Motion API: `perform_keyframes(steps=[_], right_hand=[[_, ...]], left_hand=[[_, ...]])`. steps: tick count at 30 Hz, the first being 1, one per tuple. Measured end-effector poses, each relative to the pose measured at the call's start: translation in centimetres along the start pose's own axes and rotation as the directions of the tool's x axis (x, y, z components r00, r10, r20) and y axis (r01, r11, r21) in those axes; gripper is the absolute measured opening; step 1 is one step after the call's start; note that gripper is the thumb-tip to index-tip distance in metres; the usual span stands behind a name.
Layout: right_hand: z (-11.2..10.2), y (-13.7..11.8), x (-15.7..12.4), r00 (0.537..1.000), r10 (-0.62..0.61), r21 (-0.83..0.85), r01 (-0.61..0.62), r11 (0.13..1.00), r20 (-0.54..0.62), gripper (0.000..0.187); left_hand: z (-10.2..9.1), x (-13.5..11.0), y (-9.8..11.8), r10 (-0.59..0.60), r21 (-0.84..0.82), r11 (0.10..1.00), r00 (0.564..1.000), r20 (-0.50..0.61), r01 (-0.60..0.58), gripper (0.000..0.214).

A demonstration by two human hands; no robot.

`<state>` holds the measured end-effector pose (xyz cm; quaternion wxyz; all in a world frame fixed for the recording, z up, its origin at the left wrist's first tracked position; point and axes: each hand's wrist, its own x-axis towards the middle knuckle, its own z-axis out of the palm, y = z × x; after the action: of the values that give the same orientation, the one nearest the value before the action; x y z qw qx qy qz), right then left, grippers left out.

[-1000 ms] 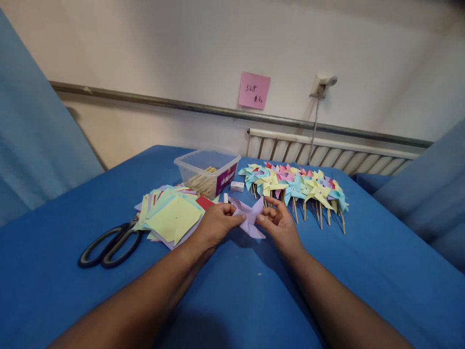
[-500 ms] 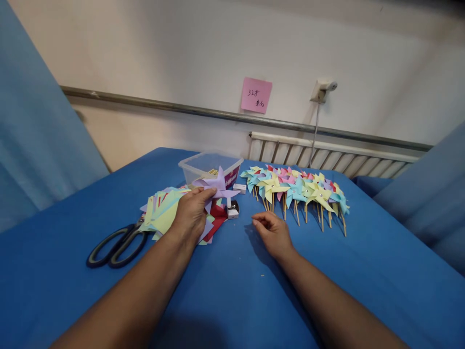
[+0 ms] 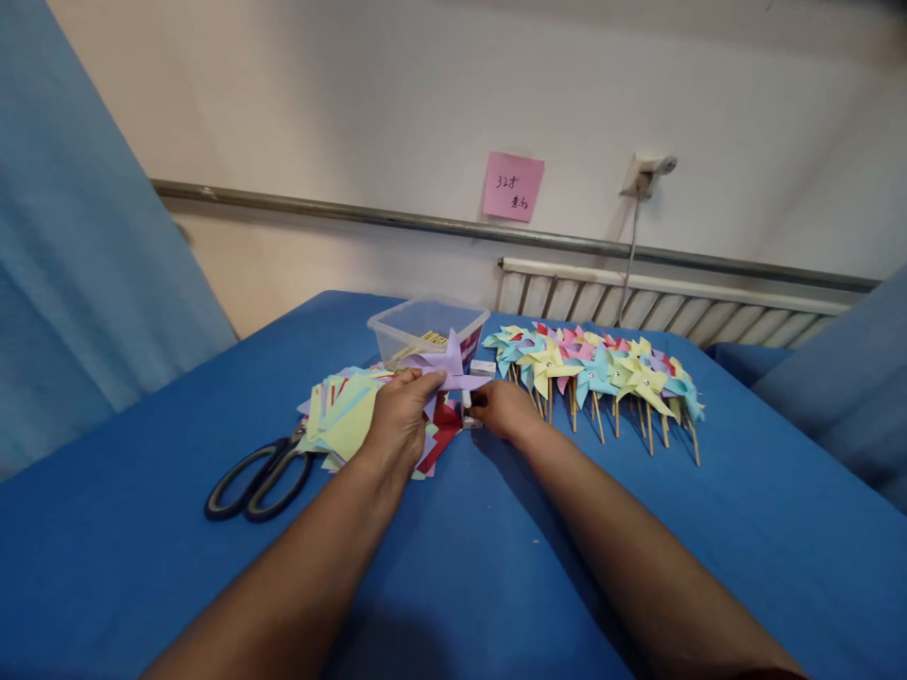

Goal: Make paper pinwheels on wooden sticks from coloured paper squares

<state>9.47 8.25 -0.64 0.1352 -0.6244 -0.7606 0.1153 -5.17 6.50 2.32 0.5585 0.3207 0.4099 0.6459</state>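
Blue-covered table (image 3: 460,586), w/ a person's bare arms coming in from the bottom edge. Nearest, at L: scissors (image 3: 261,482), dark handles twd viewer, blades mostly hidden at the edge of a loose stack of colored paper (image 3: 347,425). Just beyond, at center: L hand (image 3: 398,411) has thumb & fingers pinching a lilac paper pinwheel (image 3: 450,364), no stick visible on it, held up above red paper (image 3: 443,433). Its blades spread flat-ish, so no single long axis; it's ahead & to the R of the L fingers. R hand (image 3: 506,409) is bent inward, fingers at a small box (image 3: 470,423) just below the pinwheel's R side; box is nearer the R hand, directly L of those fingertips. Can't tell if they're pinching anything; box's long axis is also hidden. Behind: second small white box (image 3: 483,367), then a clear tub (image 3: 397,331) w/ thin sticks (image 3: 429,342). Far R: cluster of multicolored pinwheels on sticks (image 3: 595,373). Back wall: radiator (image 3: 673,300), metal rail (image 3: 425,223), pink note (image 3: 514,187).
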Motion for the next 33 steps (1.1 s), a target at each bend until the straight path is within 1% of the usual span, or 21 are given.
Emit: perform_keyframes(steps=[5,9,12,18,24,33], right_hand=[[0.44,-0.40,0.01,1.000,-0.006,-0.083,0.006,0.996,-0.005,0.028],[0.79,-0.57,-0.09,1.000,-0.021,-0.112,0.019,0.994,-0.019,0.031],[0.81,-0.52,-0.33,0.999,-0.043,-0.114,0.040,0.993,-0.030,0.032],[0.28,-0.16,-0.92,0.997,-0.068,-0.097,0.065,0.993,-0.032,0.029],[-0.12,-0.14,-0.64,0.997,-0.080,-0.072,0.079,0.994,-0.012,0.026],[0.47,-0.46,-0.50,0.997,-0.067,-0.084,0.064,0.994,-0.033,0.032]], left_hand=[[0.12,-0.27,0.15,-0.019,-0.012,1.000,1.000,0.008,0.019,0.017],[0.32,-0.46,0.36,-0.019,-0.025,0.999,1.000,0.015,0.020,0.017],[0.42,-0.56,0.40,-0.021,-0.025,0.999,1.000,-0.003,0.021,0.018],[0.33,-0.55,0.30,-0.024,0.001,1.000,1.000,0.006,0.024,0.020],[0.43,-0.69,0.33,-0.035,-0.006,0.999,0.999,0.012,0.035,0.020],[0.64,-0.89,0.39,-0.055,-0.014,0.998,0.998,0.004,0.055,0.020]])
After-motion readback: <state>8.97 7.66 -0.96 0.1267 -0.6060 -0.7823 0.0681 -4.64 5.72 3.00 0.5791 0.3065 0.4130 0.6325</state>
